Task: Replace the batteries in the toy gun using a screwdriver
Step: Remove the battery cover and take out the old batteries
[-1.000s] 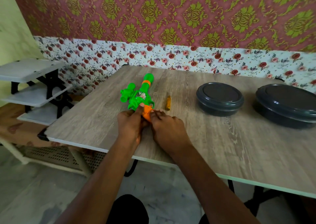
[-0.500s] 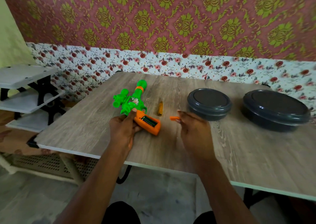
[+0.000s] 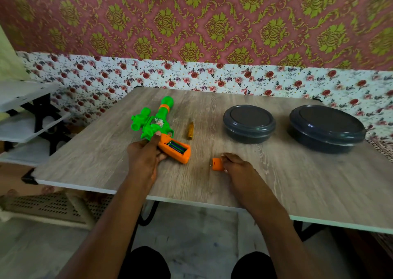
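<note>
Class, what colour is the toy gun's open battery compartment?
Orange, seen in the head view: battery compartment on the green toy gun.

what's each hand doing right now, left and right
Left hand: closed around the orange grip of the toy gun.
Right hand: fingertips on the orange battery cover at the table; grip unclear.

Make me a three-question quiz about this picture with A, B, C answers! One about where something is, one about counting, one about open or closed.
1. Where is the orange cover?
A. on the table by the right hand
B. on the toy gun
C. on the floor

2. How many dark round containers?
A. one
B. two
C. four

3. The battery compartment is:
A. shut
B. taped
C. open

Answers: 1 A, it lies on the table at the fingertips. 2 B, a smaller one and a larger one. 3 C, batteries show inside.
</note>
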Available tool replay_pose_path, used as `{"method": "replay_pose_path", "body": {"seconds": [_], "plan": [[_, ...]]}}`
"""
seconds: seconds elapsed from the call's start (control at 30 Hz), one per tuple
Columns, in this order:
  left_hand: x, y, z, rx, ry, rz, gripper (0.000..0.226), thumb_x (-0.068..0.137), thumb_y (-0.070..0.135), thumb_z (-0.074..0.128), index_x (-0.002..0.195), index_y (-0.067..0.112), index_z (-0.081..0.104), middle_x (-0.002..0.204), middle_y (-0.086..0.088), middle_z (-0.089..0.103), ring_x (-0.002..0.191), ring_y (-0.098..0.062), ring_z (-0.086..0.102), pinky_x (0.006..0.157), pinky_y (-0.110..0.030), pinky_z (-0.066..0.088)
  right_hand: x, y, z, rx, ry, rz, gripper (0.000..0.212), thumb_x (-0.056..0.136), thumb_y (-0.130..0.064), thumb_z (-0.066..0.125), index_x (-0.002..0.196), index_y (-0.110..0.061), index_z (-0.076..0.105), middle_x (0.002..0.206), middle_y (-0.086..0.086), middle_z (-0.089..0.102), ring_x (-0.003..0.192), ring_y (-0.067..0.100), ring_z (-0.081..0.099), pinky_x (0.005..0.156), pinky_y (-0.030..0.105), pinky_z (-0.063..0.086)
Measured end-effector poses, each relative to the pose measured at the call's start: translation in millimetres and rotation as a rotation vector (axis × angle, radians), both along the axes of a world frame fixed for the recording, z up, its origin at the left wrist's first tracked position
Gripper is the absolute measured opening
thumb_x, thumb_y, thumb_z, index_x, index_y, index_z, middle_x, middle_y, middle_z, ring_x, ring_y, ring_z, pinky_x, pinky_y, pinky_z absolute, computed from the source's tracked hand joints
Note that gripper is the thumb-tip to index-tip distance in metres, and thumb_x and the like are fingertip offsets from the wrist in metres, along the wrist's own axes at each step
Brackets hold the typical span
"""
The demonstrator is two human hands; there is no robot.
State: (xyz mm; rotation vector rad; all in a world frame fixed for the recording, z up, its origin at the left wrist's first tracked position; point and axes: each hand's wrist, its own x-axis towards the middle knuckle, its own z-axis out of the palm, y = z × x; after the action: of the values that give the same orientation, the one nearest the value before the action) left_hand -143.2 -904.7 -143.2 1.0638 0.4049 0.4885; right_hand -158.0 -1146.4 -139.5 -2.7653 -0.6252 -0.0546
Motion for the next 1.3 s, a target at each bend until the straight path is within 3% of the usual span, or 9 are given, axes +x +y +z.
{"method": "replay_pose_path", "body": {"seconds": [0.17,0.4,0.6,0.73,0.93,1.03,1.17,1.3], "plan": [[-1.8,-0.5,0.7,0.013,-0.002,-0.005,0.017,0.100,0.012,0.064,0.089,-0.001,0.067,0.089,-0.017,0.072,0.067,-0.016,0.076,0.055,-0.031,0.062,-0.7,2.7,1.8,-0.020,-0.006,-0.025,0.049,0.104,-0.013,0.046,0.153,-0.014,0.040,0.160,0.006,0.037,0.144,0.023,0.041,0.117,0.039,0.038],[-1.6,0.0,1.6,-0.007,0.002,-0.014,0.015,0.101,0.011,0.064,0.095,-0.002,0.067,0.091,-0.018,0.072,0.068,-0.016,0.076,0.054,-0.032,0.061,5.8,5.9,0.4,0.076,-0.064,-0.021,0.046,0.104,-0.018,0.050,0.150,-0.014,0.047,0.155,0.009,0.046,0.141,0.026,0.047,0.115,0.042,0.042],[-0.2,0.0,3.9,-0.062,0.003,0.009,0.012,0.103,0.007,0.059,0.097,-0.001,0.064,0.073,-0.008,0.075,0.064,-0.015,0.075,0.053,-0.035,0.062,11.5,31.3,16.0,0.266,-0.124,0.024,0.032,0.104,-0.029,0.053,0.129,-0.012,0.065,0.121,0.011,0.070,0.108,0.024,0.067,0.095,0.044,0.056],[1.2,1.1,1.7,-0.077,-0.013,0.034,0.014,0.103,0.008,0.058,0.095,0.000,0.064,0.077,-0.011,0.073,0.069,-0.019,0.074,0.059,-0.039,0.065,43.2,59.3,24.9,0.165,-0.101,0.052,0.031,0.101,-0.018,0.051,0.127,-0.015,0.067,0.123,0.012,0.069,0.113,0.031,0.064,0.097,0.048,0.053],[4.3,0.8,-2.7,-0.060,-0.011,0.019,0.011,0.102,0.008,0.059,0.096,0.004,0.066,0.087,-0.015,0.071,0.070,-0.018,0.074,0.068,-0.042,0.065,93.8,97.9,27.0,-0.026,-0.007,0.022,0.036,0.099,-0.032,0.048,0.129,-0.022,0.066,0.127,0.016,0.064,0.113,0.033,0.062,0.096,0.044,0.054],[6.0,2.4,-4.5,-0.064,-0.011,0.022,0.009,0.102,0.007,0.060,0.098,0.003,0.067,0.092,-0.018,0.071,0.075,-0.021,0.073,0.073,-0.046,0.065,97.9,112.5,31.9,-0.100,-0.008,0.012,0.033,0.098,-0.038,0.054,0.124,-0.023,0.069,0.121,0.015,0.064,0.107,0.033,0.064,0.087,0.039,0.053],[5.4,2.8,-4.0,-0.109,-0.009,0.021,0.008,0.102,0.005,0.059,0.097,0.006,0.065,0.087,-0.014,0.071,0.072,-0.018,0.073,0.073,-0.047,0.064,99.4,119.4,33.8,-0.097,-0.061,-0.064,0.026,0.100,-0.021,0.056,0.121,-0.012,0.068,0.120,0.019,0.061,0.109,0.037,0.063,0.091,0.044,0.056],[4.8,2.1,-0.3,-0.116,-0.014,0.013,0.011,0.100,0.001,0.059,0.092,0.007,0.063,0.078,-0.009,0.072,0.067,-0.015,0.073,0.066,-0.044,0.065,98.5,111.4,32.3,-0.007,-0.087,-0.107,0.028,0.099,-0.011,0.054,0.124,-0.013,0.067,0.124,0.019,0.058,0.109,0.038,0.062,0.094,0.047,0.055]]}}
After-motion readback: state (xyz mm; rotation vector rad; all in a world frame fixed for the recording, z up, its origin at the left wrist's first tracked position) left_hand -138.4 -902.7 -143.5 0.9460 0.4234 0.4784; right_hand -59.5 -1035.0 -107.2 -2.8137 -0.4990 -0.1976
